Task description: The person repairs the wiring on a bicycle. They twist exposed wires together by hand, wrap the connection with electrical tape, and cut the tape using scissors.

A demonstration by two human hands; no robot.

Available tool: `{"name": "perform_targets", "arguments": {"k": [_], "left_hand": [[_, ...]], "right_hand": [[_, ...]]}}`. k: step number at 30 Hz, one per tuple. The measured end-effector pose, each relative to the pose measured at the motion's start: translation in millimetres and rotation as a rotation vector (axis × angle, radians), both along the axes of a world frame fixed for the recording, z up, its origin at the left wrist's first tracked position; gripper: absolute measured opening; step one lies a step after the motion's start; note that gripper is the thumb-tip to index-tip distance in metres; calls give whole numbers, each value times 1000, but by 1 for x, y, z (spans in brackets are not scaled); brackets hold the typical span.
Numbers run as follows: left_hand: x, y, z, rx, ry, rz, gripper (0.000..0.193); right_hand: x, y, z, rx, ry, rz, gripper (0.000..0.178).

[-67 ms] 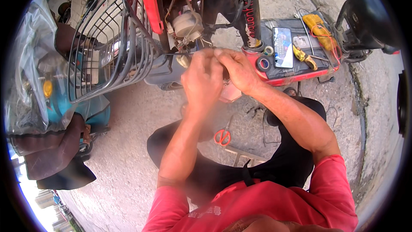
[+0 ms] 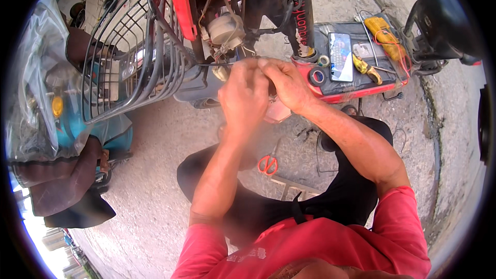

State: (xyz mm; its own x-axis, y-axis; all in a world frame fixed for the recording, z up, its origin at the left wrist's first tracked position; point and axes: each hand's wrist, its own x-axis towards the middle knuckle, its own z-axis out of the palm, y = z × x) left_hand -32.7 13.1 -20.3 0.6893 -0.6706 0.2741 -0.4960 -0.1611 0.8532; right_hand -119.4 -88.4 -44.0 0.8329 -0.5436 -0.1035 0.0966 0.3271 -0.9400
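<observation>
My left hand (image 2: 243, 92) and my right hand (image 2: 287, 83) meet at their fingertips below the front of a red and black electric scooter. Both are closed. A thin dark wire (image 2: 216, 64) runs to the fingers of my left hand. What my right fingers pinch is hidden behind the knuckles. Just above hang loose wires (image 2: 249, 51) and a round greyish metal part (image 2: 225, 30) with cables around it. A pale connector (image 2: 220, 74) hangs beside my left hand. Under my wrists a pinkish flat piece (image 2: 278, 112) shows in part.
On the scooter's footboard (image 2: 330, 93) lie a phone (image 2: 341, 58), yellow-handled pliers (image 2: 361, 65), a yellow meter (image 2: 386, 39) with a red lead, and tape rolls (image 2: 316, 76). Orange-handled scissors (image 2: 267, 165) lie on the ground between my legs. A black wire basket (image 2: 139, 62) stands at left.
</observation>
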Motion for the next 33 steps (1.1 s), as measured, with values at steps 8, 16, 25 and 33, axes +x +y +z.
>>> {"name": "perform_targets", "arguments": {"k": [8,16,25,33], "left_hand": [[1,-1,-3,-29,-53,-5,18],[1,-1,-4,-36,-32,-15,18],[0,-1,-2,-35,-25,-10,18],[1,-1,-3,-24,-43,-6,18]], "right_hand": [[1,-2,-6,-25,27,-7,38],[1,-1,-3,-28,26,-11,37],[1,-2,-5,-55,42,-15,40],[0,-2,-3,-76,46,-14,42]]}}
